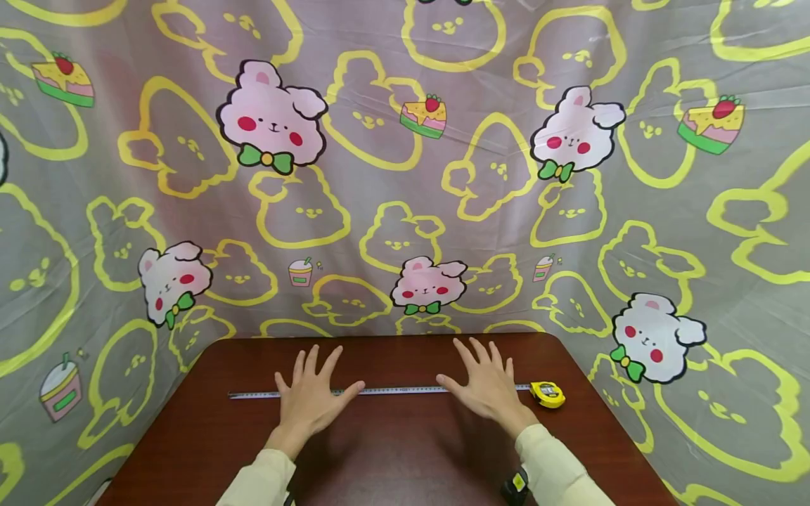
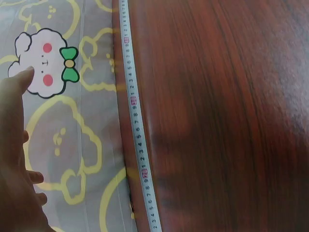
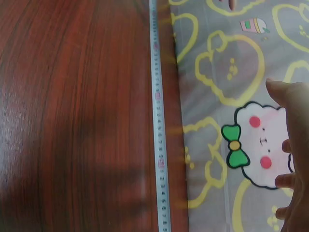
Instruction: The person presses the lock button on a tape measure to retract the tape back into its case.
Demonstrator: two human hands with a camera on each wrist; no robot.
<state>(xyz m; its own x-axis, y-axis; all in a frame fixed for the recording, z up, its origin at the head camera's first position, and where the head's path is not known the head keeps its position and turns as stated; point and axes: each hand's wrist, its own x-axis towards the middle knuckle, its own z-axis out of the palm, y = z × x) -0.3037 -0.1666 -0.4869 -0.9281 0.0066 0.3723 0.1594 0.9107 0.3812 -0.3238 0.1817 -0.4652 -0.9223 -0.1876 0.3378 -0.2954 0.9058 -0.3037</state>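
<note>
A yellow tape measure lies toward the right of the dark wooden table, its pale blade drawn out to the left across the tabletop. Above the blade's left part hovers my left hand, fingers spread and holding nothing. My right hand is likewise spread and empty over the blade, just left of the tape case. In the left wrist view the numbered blade runs lengthwise beside the left hand. The right wrist view shows the blade and part of the right hand.
The brown table has rounded far corners. A grey curtain printed with yellow outlines and white rabbits hangs behind it and at both sides. A dark device with a yellow-green label sits at the right wrist.
</note>
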